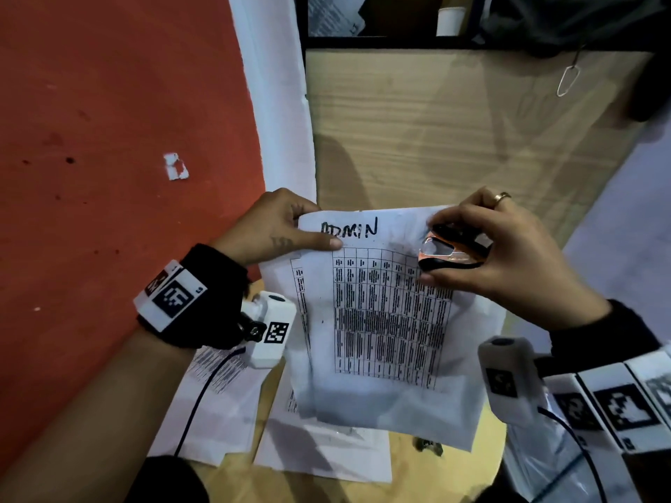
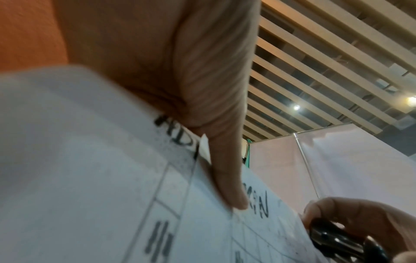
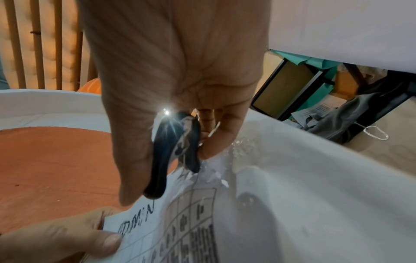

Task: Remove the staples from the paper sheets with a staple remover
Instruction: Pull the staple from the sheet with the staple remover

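Note:
A stack of paper sheets (image 1: 381, 321) with a printed table and the handwritten word ADMIN is held up in front of me. My left hand (image 1: 290, 230) pinches the stack's top left corner, thumb on the front of the paper sheets (image 2: 112, 178). My right hand (image 1: 501, 248) grips a black and orange staple remover (image 1: 450, 250) at the top right corner. In the right wrist view the staple remover (image 3: 175, 151) has its claws against the torn corner of the paper sheets (image 3: 292, 195). No staple can be made out.
More printed sheets (image 1: 319, 451) lie on the wooden surface below. A red surface (image 1: 109, 176) lies to the left and a wooden panel (image 1: 454, 121) stands ahead. A wire clip (image 1: 567, 79) hangs at the upper right. A small dark scrap (image 1: 428, 446) lies by the lower sheets.

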The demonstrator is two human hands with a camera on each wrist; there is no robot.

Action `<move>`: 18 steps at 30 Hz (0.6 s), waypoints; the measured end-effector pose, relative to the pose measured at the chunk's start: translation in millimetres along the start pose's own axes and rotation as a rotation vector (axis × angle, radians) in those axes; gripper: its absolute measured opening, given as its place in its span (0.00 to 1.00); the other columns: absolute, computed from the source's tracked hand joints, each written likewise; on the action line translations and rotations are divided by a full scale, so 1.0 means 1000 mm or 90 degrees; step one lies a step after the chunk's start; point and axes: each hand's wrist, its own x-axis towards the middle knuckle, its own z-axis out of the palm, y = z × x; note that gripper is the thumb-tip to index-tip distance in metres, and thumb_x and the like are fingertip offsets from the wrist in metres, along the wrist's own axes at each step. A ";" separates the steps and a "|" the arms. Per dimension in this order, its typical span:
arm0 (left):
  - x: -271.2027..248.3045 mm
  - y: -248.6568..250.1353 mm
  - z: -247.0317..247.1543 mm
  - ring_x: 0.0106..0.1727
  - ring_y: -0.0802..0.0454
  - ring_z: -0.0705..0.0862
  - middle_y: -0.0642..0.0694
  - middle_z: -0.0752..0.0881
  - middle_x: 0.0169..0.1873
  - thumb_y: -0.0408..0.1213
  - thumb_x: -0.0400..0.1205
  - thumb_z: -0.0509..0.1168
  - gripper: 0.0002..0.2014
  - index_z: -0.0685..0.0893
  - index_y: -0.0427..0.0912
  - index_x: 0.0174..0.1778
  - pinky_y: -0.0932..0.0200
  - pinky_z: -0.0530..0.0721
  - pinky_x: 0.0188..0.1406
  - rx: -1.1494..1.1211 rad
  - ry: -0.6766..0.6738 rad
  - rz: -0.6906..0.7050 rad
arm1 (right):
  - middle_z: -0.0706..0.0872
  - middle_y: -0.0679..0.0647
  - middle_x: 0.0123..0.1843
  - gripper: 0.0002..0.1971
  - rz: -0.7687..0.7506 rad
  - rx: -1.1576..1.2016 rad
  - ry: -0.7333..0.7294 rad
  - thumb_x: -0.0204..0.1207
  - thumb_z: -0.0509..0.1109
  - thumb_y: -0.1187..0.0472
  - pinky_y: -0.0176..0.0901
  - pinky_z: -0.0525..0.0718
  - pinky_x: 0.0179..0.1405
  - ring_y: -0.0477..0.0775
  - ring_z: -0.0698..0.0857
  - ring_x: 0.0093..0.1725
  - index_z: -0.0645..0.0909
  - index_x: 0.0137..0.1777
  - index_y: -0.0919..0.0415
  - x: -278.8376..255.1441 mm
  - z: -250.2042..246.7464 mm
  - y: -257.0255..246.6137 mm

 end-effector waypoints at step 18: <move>-0.002 0.021 0.024 0.32 0.58 0.80 0.44 0.88 0.31 0.46 0.67 0.76 0.05 0.88 0.50 0.31 0.59 0.76 0.35 -0.061 0.025 0.034 | 0.82 0.59 0.49 0.21 -0.075 -0.082 0.158 0.59 0.72 0.60 0.54 0.83 0.38 0.63 0.83 0.46 0.79 0.54 0.65 0.003 0.067 -0.029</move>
